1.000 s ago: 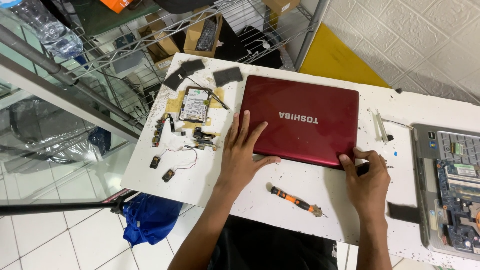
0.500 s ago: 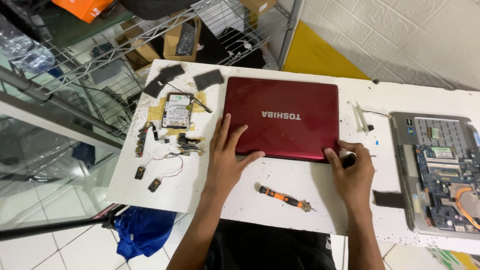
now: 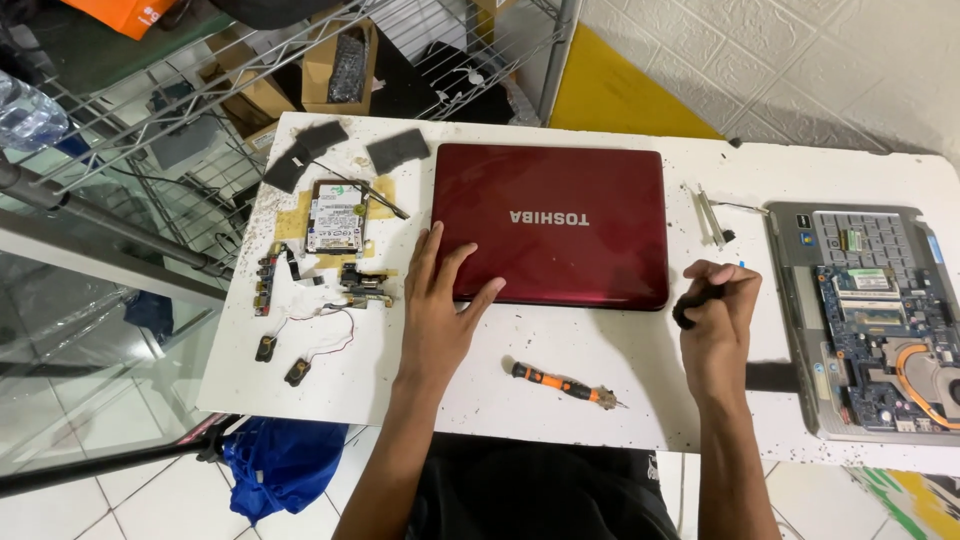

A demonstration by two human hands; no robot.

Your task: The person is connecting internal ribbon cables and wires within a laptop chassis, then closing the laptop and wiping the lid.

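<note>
At frame centre the red laptop [image 3: 550,225] lies closed and unopened, the left hand [image 3: 440,310] spread flat on its lower-left corner, the right hand [image 3: 715,320] clenched around a small dark object [image 3: 686,310] beside it.

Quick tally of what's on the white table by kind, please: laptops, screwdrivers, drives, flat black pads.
Laptops: 2, the closed red laptop under the left hand and the opened grey laptop
Screwdrivers: 1, the orange-handled screwdriver
Hard drives: 1, the hard drive
Flat black pads: 3
Total: 7
</note>
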